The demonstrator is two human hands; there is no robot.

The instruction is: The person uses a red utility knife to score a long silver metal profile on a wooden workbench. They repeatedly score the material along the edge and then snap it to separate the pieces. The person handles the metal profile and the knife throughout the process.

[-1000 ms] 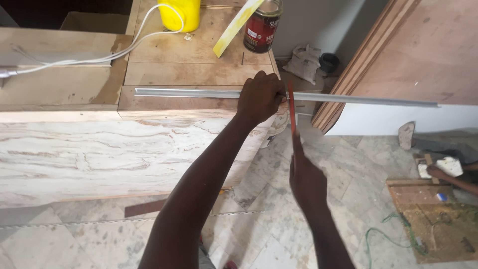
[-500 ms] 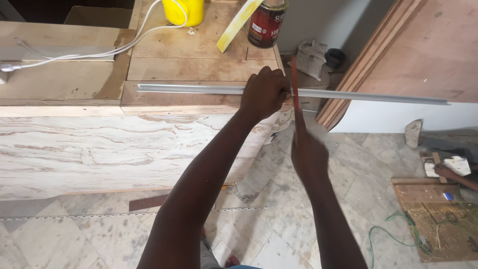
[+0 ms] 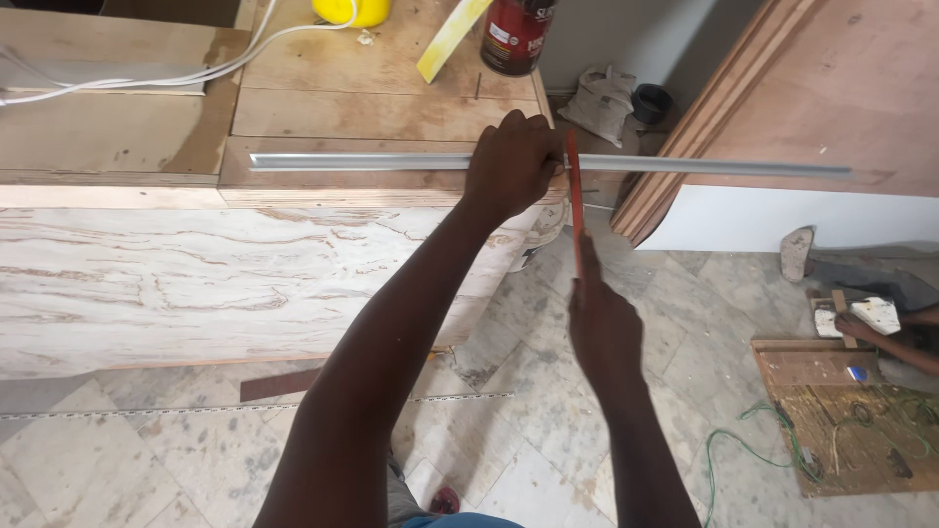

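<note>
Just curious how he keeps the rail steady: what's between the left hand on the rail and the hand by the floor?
In the head view, the thin red saw blade spans from right hand up across the aluminium rail, beside the left hand.

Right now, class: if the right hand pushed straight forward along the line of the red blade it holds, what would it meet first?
Probably the grey metal strip, which the red blade in the right hand crosses beside the left hand. Depth is uncertain.
</note>
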